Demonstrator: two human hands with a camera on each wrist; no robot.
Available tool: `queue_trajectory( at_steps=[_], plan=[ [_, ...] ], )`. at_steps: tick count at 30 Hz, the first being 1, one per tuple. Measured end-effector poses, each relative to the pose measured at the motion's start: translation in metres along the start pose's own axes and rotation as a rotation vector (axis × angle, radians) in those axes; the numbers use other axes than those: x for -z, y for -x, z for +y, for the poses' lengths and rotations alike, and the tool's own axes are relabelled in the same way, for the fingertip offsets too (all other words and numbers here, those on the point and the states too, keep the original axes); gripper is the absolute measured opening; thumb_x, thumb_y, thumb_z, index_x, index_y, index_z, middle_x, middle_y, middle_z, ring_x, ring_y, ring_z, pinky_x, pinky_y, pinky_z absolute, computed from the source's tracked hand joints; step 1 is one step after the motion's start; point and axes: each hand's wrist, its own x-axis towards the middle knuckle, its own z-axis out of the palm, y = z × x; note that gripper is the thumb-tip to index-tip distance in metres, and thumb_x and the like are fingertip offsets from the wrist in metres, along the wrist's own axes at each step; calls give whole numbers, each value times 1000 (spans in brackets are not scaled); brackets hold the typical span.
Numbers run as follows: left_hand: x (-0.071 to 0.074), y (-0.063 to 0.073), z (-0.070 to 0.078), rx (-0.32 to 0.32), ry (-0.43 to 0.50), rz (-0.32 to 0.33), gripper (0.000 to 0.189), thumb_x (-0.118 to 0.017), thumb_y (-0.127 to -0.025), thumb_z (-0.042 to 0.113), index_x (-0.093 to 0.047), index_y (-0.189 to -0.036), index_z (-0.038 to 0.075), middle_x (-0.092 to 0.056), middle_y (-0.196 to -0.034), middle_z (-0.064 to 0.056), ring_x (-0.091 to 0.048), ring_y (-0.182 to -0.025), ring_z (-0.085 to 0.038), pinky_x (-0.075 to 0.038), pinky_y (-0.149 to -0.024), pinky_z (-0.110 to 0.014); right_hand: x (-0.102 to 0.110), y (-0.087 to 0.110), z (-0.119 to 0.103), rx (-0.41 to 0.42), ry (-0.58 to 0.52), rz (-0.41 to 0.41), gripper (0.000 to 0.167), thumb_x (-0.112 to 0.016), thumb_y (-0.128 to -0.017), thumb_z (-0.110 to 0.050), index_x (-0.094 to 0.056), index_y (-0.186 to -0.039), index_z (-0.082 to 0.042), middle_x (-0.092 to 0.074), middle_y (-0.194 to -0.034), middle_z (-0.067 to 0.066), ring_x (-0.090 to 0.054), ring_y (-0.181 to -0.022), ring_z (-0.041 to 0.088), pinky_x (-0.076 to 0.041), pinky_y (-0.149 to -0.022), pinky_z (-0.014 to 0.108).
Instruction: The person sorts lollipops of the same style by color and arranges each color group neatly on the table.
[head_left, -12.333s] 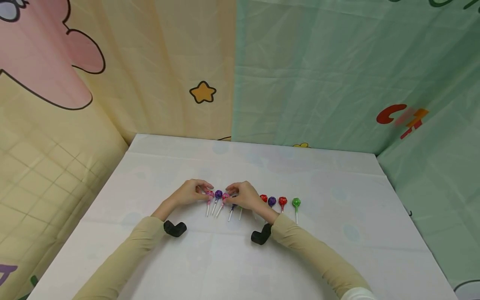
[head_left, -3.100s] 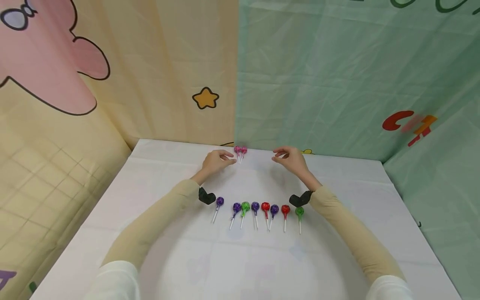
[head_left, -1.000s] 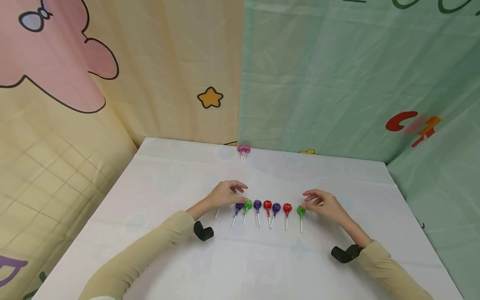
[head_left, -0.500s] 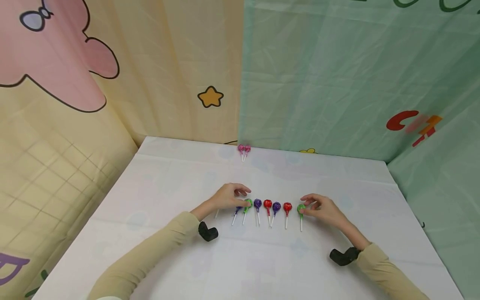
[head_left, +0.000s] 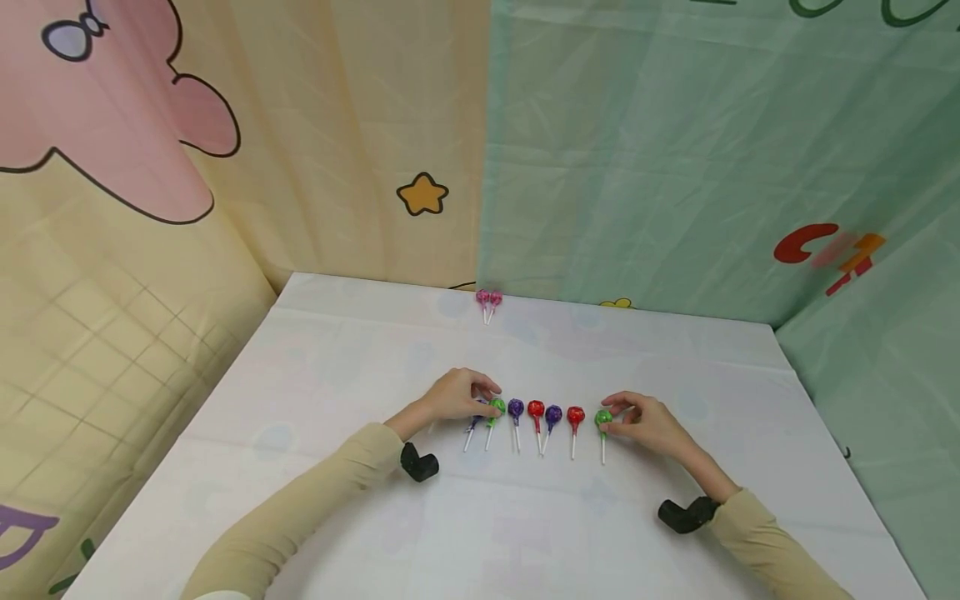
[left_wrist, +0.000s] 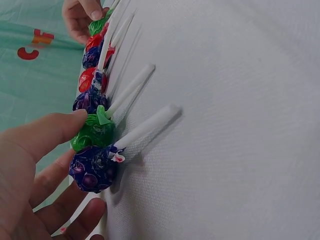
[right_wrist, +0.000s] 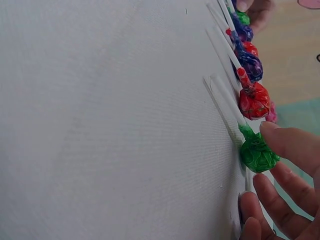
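Both hands have closed in over the last second: left hand (head_left: 454, 394) pinches the left green lollipop (head_left: 497, 406), right hand (head_left: 649, 424) the right green lollipop (head_left: 603, 417), thumb and fingers narrow round each. Between, on the desk (head_left: 480, 517), lie purples (head_left: 515, 407) and reds (head_left: 575, 415); pinks (head_left: 496, 297) lie by its far edge. Both greens seem secured, still in the row.
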Motion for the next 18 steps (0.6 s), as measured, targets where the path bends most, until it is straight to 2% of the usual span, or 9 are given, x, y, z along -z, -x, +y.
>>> queue_trajectory(
  at_steps=[10, 18],
  plan=[
    [0, 0, 2, -17, -50, -8, 29, -79, -79, 28, -74, -103, 13, -74, -91, 3, -57, -74, -2, -42, -68, -18, 1, 1, -2, -14, 10, -14, 38, -77, -80, -25, -67, -111, -4, -68, -96, 7, -52, -73, 10, -41, -61, 22],
    [0, -1, 5, -23, -70, -14, 27, -79, -79, 26, -75, -102, 12, -74, -93, 2, -62, -80, -5, -46, -74, -22, 1, 1, -5, -44, 33, -17, 38, -77, -81, -27, -69, -110, -4, -68, -95, 7, -49, -72, 10, -39, -58, 22]
  ],
)
